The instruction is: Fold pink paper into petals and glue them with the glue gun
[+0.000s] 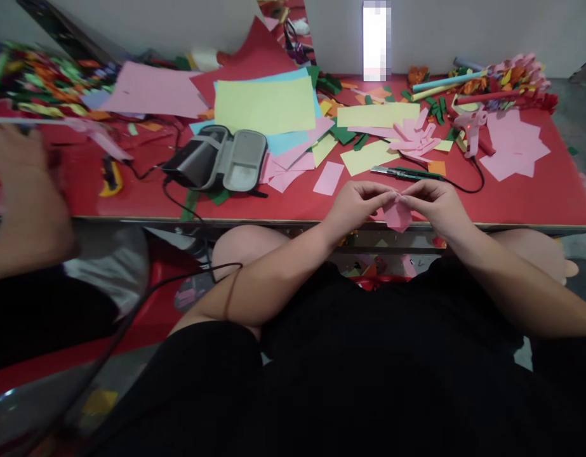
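Note:
A small pink paper piece point(397, 217) is pinched at its top edge between my two hands, just over the front edge of the red table. My left hand point(362, 202) grips it from the left with thumb and fingertips. From the right, my right hand point(430, 198) pinches the same piece, its fingertips nearly meeting the left ones. Right behind my hands lies a utility knife point(407, 173) with a dark green handle. A pink paper rectangle point(329, 178) rests left of my left hand. Beyond my right hand stands a pink glue gun point(471, 130) with its cord.
Sheets of yellow paper point(265, 105) and folded pink strips point(418, 138) cover the table's back. An open grey case point(245, 162) and a yellow cutter point(110, 176) lie left. Paper flowers point(516, 76) pile at far right. At left, a co-worker's arm point(28, 197) reaches over the table.

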`<state>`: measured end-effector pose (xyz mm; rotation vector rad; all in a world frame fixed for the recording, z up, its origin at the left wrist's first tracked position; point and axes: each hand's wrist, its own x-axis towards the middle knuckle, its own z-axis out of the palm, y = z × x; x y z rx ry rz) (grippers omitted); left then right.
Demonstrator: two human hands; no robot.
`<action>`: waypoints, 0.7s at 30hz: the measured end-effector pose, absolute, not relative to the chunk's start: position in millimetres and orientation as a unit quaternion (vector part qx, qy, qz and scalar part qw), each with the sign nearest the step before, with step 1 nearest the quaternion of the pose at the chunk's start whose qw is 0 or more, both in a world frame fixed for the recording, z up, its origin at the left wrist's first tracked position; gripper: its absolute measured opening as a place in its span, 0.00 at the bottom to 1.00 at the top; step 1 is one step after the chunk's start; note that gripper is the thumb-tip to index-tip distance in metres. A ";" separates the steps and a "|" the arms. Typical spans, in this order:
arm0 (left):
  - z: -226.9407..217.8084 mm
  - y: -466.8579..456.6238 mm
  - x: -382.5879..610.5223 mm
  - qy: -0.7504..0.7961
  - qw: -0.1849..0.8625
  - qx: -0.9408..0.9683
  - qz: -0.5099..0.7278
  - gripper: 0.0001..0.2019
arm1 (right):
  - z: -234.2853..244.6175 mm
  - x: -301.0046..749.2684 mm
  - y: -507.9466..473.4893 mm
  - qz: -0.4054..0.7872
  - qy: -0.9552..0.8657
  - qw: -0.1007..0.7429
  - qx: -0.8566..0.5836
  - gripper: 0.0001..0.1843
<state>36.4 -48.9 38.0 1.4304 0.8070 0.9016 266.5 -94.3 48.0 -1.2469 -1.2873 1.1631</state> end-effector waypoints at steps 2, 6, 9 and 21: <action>38.4 -49.0 36.3 0.361 0.587 0.619 0.377 0.17 | 46.0 267.6 -93.2 0.466 -0.531 0.484 -0.516 0.24; 40.7 -50.2 35.6 0.371 0.589 0.615 0.369 0.13 | 44.4 268.3 -91.4 0.442 -0.541 0.491 -0.521 0.22; 41.3 -51.0 35.2 0.367 0.593 0.615 0.368 0.12 | 45.1 267.3 -91.6 0.429 -0.546 0.493 -0.524 0.20; 36.6 -47.3 39.0 0.346 0.602 0.616 0.374 0.08 | 40.3 268.8 -88.2 0.452 -0.547 0.470 -0.525 0.21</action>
